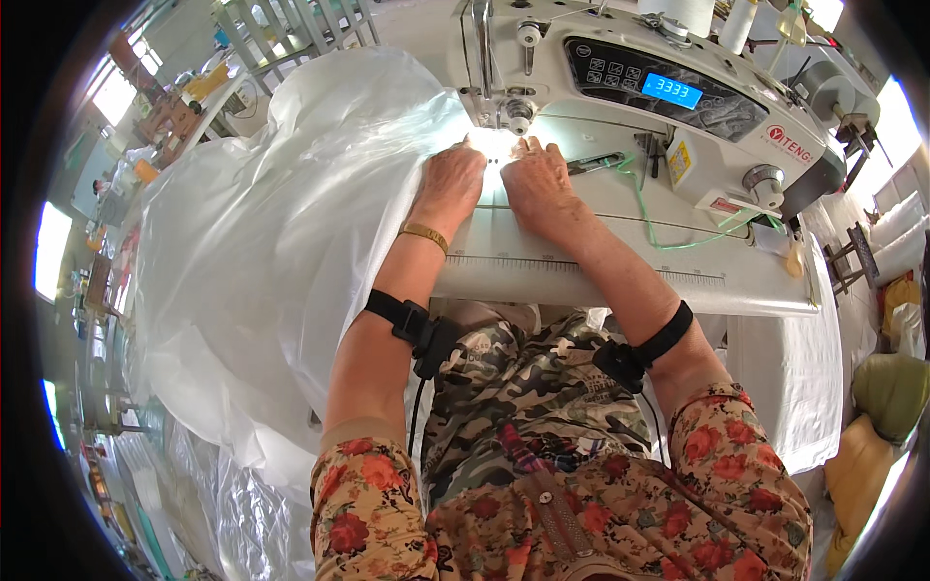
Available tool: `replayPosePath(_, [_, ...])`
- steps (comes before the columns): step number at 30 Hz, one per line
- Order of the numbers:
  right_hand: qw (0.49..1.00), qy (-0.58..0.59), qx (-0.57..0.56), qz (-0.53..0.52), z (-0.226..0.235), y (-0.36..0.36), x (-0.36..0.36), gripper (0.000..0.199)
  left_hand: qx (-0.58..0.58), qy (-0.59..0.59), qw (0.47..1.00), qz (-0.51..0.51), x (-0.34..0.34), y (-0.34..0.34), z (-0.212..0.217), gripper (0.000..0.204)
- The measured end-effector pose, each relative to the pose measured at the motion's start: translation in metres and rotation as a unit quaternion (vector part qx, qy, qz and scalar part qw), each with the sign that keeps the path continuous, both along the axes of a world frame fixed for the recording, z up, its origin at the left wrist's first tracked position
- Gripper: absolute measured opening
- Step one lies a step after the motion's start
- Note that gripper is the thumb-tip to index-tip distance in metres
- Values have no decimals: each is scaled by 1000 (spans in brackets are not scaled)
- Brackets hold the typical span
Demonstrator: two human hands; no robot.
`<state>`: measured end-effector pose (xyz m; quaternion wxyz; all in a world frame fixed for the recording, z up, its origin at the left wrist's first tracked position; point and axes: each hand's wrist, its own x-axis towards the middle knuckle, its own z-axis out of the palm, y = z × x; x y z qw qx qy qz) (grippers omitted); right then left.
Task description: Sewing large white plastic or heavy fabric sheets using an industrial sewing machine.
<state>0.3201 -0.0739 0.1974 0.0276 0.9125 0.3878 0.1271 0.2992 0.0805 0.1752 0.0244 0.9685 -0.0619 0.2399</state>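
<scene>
steadily is the way, i'd judge: with the lit needle area [497, 143] as the dial's centre, the white sheet [271, 228] lies from about seven to ten o'clock, so its bulk is best left slack there, lest its weight drag the edge askew. the left hand [452, 181], between seven and eight o'clock, has its fingers bunched close together against the sheet's right edge; glare swallows the tips, so i can't tell if they pinch it. that hand would do well to hold the edge flat and straight. the right hand [541, 182], between four and five o'clock, is half curled, fingertips near the light; whether it has hold of anything i can't tell. light, even guidance from both seems wiser than pulling, with fingertips just clear of the needle. beyond it, the dark metal tool [596, 163] near three o'clock and the green thread [668, 246] near four on the machine bed [620, 266] are best left out of the way.

as for the sheet, it's thin-looking, milky and partly translucent, ballooning and softly creased on the left, then narrowing rightward into a bright edge beside the left forearm.
</scene>
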Motion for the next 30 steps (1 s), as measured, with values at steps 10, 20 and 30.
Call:
replayPosePath(10, [998, -1, 61, -8, -19, -1, -4, 26, -12, 25, 999, -45, -4, 6, 4, 15])
replayPosePath(20, [989, 79, 122, -10, -14, -24, 3, 31, 34, -28, 997, 58, -60, 169, 133, 35])
replayPosePath(30, [981, -13, 188, 38, -39, -44, 21, 21, 0, 114, 916, 385, -106, 244, 37, 72])
